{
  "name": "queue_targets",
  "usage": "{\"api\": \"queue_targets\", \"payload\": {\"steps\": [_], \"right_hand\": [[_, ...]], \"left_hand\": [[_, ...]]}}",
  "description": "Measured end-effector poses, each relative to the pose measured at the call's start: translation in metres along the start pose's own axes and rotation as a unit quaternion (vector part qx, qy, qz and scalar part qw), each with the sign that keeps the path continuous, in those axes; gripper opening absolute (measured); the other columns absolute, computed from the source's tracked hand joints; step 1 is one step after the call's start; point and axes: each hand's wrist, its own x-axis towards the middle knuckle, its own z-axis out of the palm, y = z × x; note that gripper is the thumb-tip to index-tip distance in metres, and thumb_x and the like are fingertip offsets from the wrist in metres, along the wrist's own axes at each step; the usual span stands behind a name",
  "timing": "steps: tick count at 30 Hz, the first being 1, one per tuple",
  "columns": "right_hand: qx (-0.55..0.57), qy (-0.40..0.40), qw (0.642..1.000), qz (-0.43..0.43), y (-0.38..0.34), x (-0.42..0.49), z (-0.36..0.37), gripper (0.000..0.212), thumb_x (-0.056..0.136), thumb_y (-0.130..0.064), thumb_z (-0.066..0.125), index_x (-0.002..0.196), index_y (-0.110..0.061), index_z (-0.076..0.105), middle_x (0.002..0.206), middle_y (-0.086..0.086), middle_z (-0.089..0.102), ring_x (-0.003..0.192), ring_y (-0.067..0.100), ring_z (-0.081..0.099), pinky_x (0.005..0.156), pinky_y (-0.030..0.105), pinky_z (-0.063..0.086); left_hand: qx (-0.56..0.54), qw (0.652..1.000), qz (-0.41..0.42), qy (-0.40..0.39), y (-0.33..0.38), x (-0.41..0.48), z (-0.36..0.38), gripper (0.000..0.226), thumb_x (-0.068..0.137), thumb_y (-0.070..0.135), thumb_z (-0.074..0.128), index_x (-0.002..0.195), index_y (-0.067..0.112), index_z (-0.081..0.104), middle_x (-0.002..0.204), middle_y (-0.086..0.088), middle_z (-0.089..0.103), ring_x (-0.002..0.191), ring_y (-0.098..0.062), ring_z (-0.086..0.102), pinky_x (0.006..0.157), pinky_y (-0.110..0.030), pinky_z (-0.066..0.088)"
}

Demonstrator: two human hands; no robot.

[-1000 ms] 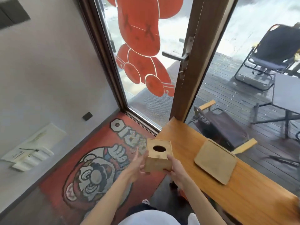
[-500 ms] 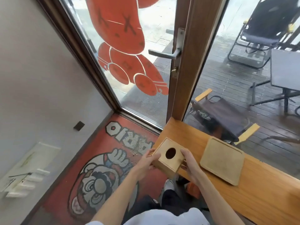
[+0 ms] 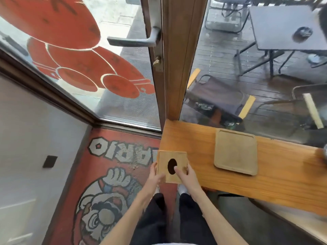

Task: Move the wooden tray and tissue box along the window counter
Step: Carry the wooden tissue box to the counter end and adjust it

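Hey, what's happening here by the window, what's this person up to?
A person is holding a wooden tissue box with both hands at the left end of the wooden counter by the window. The left hand grips its left side, and the right hand its right, with a fingertip at the oval opening on top. The box hangs partly past the counter's end, above the red floor mat. The wooden tray lies flat on the counter to the right, untouched.

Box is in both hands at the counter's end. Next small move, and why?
Probably set the tissue box down on the window counter. Left hand and right hand hold it over the counter's left corner, partly past the edge; bare wood lies left of the wooden tray.
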Motion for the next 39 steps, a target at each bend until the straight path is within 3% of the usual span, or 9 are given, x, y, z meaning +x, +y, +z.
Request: {"api": "queue_targets", "payload": {"steps": [5,14,18,21,24,27,32,35,39], "right_hand": [[-0.020,0.049,0.999,-0.001,0.013,0.031,0.025,0.087,0.089,-0.053,0.067,0.160,-0.033,0.021,0.157,-0.010,0.044,0.144,0.015,0.042,0.120,0.043,0.036],[-0.025,0.108,0.994,0.016,0.039,0.046,0.045,0.075,0.096,-0.045,0.059,0.159,-0.028,0.023,0.153,-0.005,0.049,0.142,0.020,0.045,0.114,0.039,0.039],[-0.045,0.115,0.992,-0.002,0.047,0.048,0.045,0.079,0.092,-0.060,0.058,0.158,-0.032,0.025,0.153,-0.005,0.050,0.141,0.019,0.046,0.115,0.041,0.041],[-0.063,0.089,0.994,-0.024,0.055,0.043,0.040,0.100,0.080,-0.077,0.061,0.159,-0.037,0.015,0.156,-0.010,0.046,0.142,0.015,0.046,0.118,0.045,0.039],[-0.100,0.027,0.993,-0.064,0.065,0.036,0.030,0.122,0.068,-0.078,0.071,0.159,-0.042,-0.003,0.166,-0.012,0.024,0.150,0.008,0.030,0.124,0.040,0.028],[-0.240,0.013,0.965,-0.107,0.081,0.037,0.018,0.135,0.066,-0.071,0.078,0.157,-0.040,-0.017,0.170,-0.016,-0.003,0.157,0.006,0.003,0.127,0.037,0.011],[-0.365,0.078,0.916,-0.145,0.095,0.049,0.017,0.119,0.081,-0.051,0.075,0.154,-0.030,-0.017,0.162,-0.015,-0.012,0.154,0.010,-0.012,0.129,0.045,0.002],[-0.373,0.131,0.905,-0.156,0.107,0.057,0.025,0.112,0.084,-0.057,0.068,0.158,-0.022,-0.009,0.164,-0.009,-0.010,0.155,0.014,-0.009,0.128,0.039,-0.002],[-0.389,0.159,0.893,-0.160,0.123,0.067,0.029,0.105,0.083,-0.064,0.055,0.159,-0.020,-0.004,0.165,-0.006,-0.005,0.156,0.016,-0.006,0.128,0.038,-0.001]], "left_hand": [[0.049,0.998,0.044,-0.007,0.007,0.024,-0.015,0.076,0.096,0.039,0.055,0.152,0.029,0.004,0.144,0.011,0.030,0.127,-0.009,0.036,0.101,-0.030,0.031],[0.097,0.994,0.048,-0.021,0.001,0.037,-0.031,0.085,0.088,0.047,0.065,0.153,0.027,0.014,0.153,-0.001,0.036,0.137,-0.017,0.042,0.108,-0.033,0.039],[0.122,0.991,0.053,-0.029,-0.004,0.042,-0.040,0.091,0.078,0.062,0.067,0.151,0.037,0.018,0.157,0.000,0.032,0.142,-0.020,0.036,0.116,-0.048,0.033],[0.130,0.990,0.042,-0.038,-0.001,0.039,-0.041,0.088,0.086,0.055,0.064,0.154,0.030,0.015,0.158,0.001,0.031,0.141,-0.019,0.037,0.116,-0.044,0.033],[0.130,0.989,0.041,-0.049,0.003,0.036,-0.039,0.084,0.091,0.050,0.059,0.156,0.027,0.010,0.155,0.007,0.030,0.140,-0.014,0.035,0.116,-0.037,0.029],[0.140,0.987,0.049,-0.056,0.003,0.040,-0.039,0.092,0.084,0.061,0.063,0.155,0.033,0.013,0.158,0.004,0.030,0.140,-0.016,0.037,0.117,-0.046,0.031],[0.145,0.986,0.061,-0.061,0.000,0.049,-0.039,0.078,0.094,0.044,0.058,0.155,0.024,0.014,0.149,0.008,0.037,0.131,-0.011,0.043,0.101,-0.026,0.039],[0.154,0.983,0.073,-0.062,-0.004,0.058,-0.042,0.077,0.091,0.042,0.061,0.153,0.022,0.019,0.144,0.004,0.045,0.116,-0.003,0.054,0.083,-0.014,0.046],[0.161,0.982,0.069,-0.069,-0.006,0.061,-0.044,0.088,0.083,0.056,0.065,0.152,0.027,0.020,0.145,0.002,0.048,0.122,-0.012,0.056,0.100,-0.037,0.051]]}}
